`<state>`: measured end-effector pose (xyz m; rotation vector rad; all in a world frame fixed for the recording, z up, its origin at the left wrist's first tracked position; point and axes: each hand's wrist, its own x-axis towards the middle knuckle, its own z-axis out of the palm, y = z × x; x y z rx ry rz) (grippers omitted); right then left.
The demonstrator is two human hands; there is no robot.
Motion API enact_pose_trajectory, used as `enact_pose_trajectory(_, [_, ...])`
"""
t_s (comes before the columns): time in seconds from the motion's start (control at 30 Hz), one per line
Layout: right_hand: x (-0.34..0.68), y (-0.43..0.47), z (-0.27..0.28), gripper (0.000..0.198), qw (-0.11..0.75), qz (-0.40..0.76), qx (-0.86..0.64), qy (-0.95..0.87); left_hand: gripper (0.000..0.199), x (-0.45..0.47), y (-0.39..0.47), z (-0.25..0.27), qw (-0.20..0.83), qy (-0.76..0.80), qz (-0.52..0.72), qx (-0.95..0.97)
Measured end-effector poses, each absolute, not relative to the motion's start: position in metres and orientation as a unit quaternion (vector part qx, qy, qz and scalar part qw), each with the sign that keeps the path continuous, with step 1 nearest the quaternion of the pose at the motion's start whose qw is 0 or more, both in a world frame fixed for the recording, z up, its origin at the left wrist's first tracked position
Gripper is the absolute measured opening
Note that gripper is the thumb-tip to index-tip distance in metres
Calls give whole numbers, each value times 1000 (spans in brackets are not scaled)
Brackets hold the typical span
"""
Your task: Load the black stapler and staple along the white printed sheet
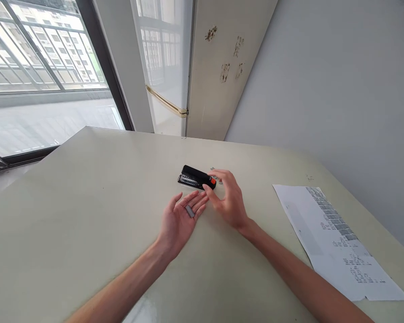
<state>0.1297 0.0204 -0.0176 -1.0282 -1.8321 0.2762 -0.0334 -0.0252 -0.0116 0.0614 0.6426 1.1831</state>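
Observation:
A black stapler (194,175) with an orange-red patch at its right end lies on the table, its top arm slightly raised at the left end. My right hand (229,197) is at that right end, thumb on the near side and fingers on the far side, closed around it. Just in front of the stapler, my left hand (180,222) is palm up with its fingers stretched out. A short grey strip of staples (189,211) rests loosely across those fingers. Small grey pieces, partly hidden by my right hand, lie behind the stapler; their kind is unclear.
The pale table (121,188) spreads around both hands. A printed paper sheet (303,224) lies at the right, with grey strips along its far edge. Beyond the table stand a fridge (168,58), a grey wall (340,80) and, at the left, a window (43,58).

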Motion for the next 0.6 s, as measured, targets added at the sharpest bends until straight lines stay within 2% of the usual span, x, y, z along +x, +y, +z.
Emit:
enact_pose_trajectory(0.07, [133,2,-11,23,478,90,-369,-792,37,-33,-26,-13,785,292,545,41])
enact_pose_trajectory(0.13, [135,-12,-9,24,431,92,-337,-832,41,-32,-26,-14,793,287,535,52])
enact_pose_trajectory(0.3, [135,-25,-15,38,324,134,-339,-873,44,-30,-27,-13,813,297,497,68])
enact_pose_trajectory(0.5, [139,-27,-18,25,332,115,-340,-872,43,-28,-31,-11,837,291,453,99])
enact_pose_trajectory(0.6, [147,-33,-12,26,333,110,-345,-871,44,-27,-33,-11,844,284,437,125])
